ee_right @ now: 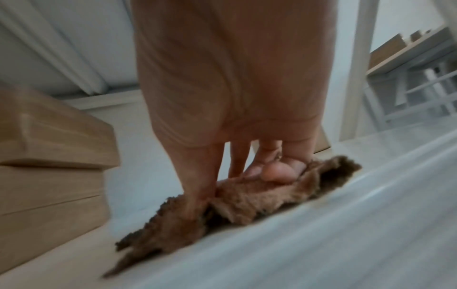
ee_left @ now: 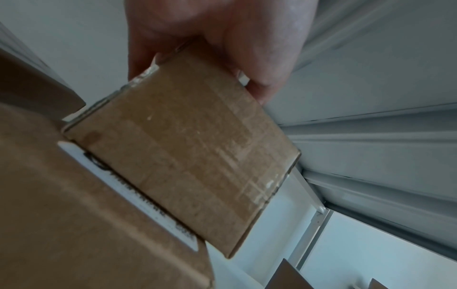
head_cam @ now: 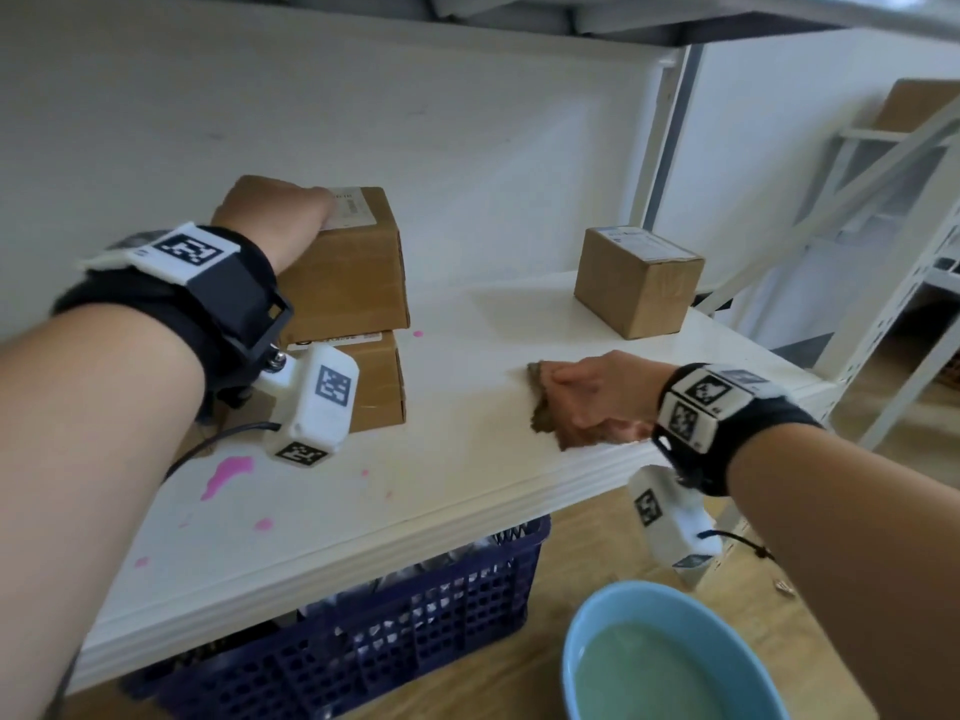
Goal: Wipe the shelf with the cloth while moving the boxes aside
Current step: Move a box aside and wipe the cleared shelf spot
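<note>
Head view shows my left hand (head_cam: 275, 213) curled over the top box (head_cam: 345, 272), which sits on the lower box (head_cam: 371, 379); if I shove or lift it carelessly the stack could topple, or I could drag cardboard through the pink spills (head_cam: 228, 472) on the shelf (head_cam: 467, 491). My right hand (head_cam: 597, 392) presses the brown cloth (head_cam: 543, 413) flat near the front edge, fingers (ee_right: 277, 172) bent down onto it, so a hard sweep could push it off toward the blue basin (head_cam: 670, 662). Cloth lies directly under my fingertips, bunched beneath them and touching the shelf.
</note>
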Demonstrator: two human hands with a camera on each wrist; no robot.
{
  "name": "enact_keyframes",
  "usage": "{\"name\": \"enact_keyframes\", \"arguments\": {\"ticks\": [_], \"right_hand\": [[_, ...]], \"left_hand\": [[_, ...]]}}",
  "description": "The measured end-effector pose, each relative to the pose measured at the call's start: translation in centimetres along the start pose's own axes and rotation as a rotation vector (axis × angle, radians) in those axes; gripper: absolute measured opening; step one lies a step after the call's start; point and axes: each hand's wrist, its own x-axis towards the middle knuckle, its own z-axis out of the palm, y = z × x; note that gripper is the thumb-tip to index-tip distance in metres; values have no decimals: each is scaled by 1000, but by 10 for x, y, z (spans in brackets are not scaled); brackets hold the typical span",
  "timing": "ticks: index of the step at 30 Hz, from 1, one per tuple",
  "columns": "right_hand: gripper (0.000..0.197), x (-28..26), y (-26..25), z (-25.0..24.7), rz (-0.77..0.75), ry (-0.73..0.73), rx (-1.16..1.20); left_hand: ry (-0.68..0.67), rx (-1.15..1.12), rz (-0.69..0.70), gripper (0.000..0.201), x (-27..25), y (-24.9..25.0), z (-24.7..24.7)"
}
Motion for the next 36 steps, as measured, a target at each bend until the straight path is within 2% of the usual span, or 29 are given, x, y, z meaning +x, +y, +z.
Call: {"name": "enact_keyframes", "arguments": {"ticks": [5,7,14,18,19,21,23,25,26,28,30,34,36], "right_hand": [[49,1,-5,2,56,35,88],[47,9,-20,11,10,31,81],[61,21,-82,48,-221,-140,113],[55,11,-67,38,-292,-329,130],[53,10,-59,31,-273,-350,141],[50,7,-39,18,-179,-297,152],[51,8,-17,7,-102,-140,71],[60,11,-5,0,-29,26,-185],[62,12,-7,-2,-9,54,-303],[58,12,-21,0,-62,4,-414],[58,9,-39,4,-145,-61,-364],[62,30,-76,8,-230,-120,-436],[56,52,-98,13,-284,-143,-518]], "left_hand": [[-16,18,36,21,0,-1,0],[-16,16,45,21,0,-2,0],[-13,26,58,22,2,-4,2],[-14,-3,53,25,3,-5,1],[-14,-15,49,25,2,-5,1],[-8,-44,37,22,2,-5,0],[3,-64,25,19,0,-4,-1],[13,-97,16,18,0,-4,-1],[18,-117,14,17,0,-5,-2],[16,-129,15,15,0,-5,-2],[6,-106,24,16,2,-3,-4],[-10,117,66,15,12,6,-14],[-9,199,94,15,15,10,-15]]}}
